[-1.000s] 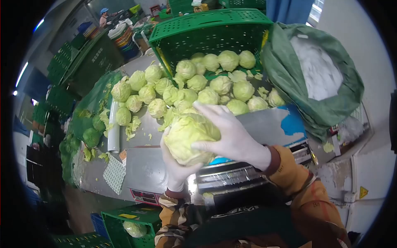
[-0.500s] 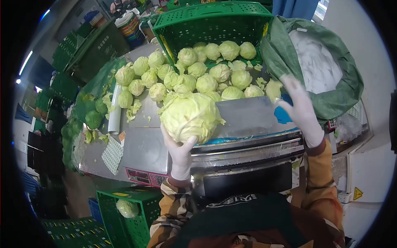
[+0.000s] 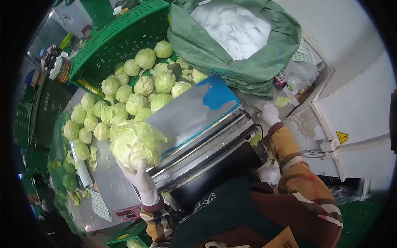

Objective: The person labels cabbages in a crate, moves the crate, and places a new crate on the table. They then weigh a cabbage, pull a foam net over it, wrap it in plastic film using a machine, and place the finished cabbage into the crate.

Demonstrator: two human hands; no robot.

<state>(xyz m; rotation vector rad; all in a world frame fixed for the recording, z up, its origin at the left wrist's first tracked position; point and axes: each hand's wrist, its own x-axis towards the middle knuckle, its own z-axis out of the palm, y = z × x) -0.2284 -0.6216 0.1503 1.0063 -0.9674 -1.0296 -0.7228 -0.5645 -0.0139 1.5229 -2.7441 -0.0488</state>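
A large pale-green cabbage [image 3: 137, 144] rests in my left hand [image 3: 142, 182], whose gloved fingers and thumb hold it from below, above the metal worktop. Far to the right, my gloved right hand [image 3: 271, 115] is closed at the worktop's edge. A thin, dark, blade-like thing, seemingly a knife [image 3: 253, 107], sticks out from its fingers to the upper left; its handle is hidden. A loose cabbage leaf [image 3: 282, 101] lies just beyond that hand. Behind the held cabbage, several smaller cabbages [image 3: 136, 103] are heaped on the worktop.
A green crate [image 3: 111, 33] lies on its side behind the heap. Beside it stands a green sack [image 3: 248, 68] with white contents. The wrapping machine [image 3: 206, 144] spans the front. A film roll [image 3: 84, 167] and netted cabbages [image 3: 69, 182] are at left; a wall [image 3: 364, 111] borders the right.
The view has swung to the right. My right hand has gone from raised with spread fingers to low and closed at the worktop's right edge. My left hand still holds the cabbage.
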